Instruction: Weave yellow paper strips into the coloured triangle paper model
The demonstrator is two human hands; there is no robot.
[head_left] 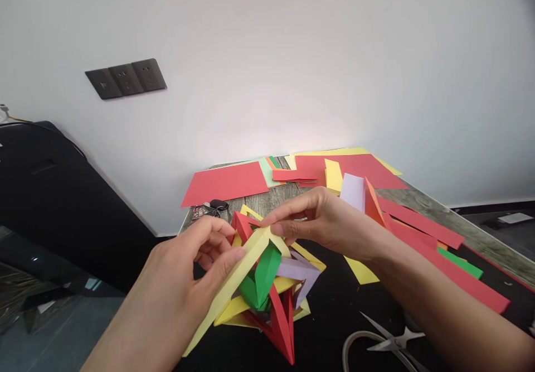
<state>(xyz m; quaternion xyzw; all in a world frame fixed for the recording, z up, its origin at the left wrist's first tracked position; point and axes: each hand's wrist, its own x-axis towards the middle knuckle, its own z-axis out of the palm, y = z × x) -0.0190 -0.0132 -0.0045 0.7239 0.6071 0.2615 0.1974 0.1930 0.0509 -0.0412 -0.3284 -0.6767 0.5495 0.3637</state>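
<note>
A folded star-like paper model (288,305) of interlocked red, green, purple and yellow strips sits before me on a black surface. Across its top lies a pale yellow folded paper strip (234,277), bent near its upper end. My right hand (311,216) pinches that bend between thumb and fingers. My left hand (200,266) has its thumb on the strip's edge and its curled fingers at the red part of the model behind. The left fingertips are partly hidden by the paper.
Scissors (395,341) and a roll of tape (351,349) lie at the lower right. Red sheets (228,183) and other coloured paper are spread along the wall. Folded strips (426,221) lie to the right. Keys with a black fob (218,204) are behind the model.
</note>
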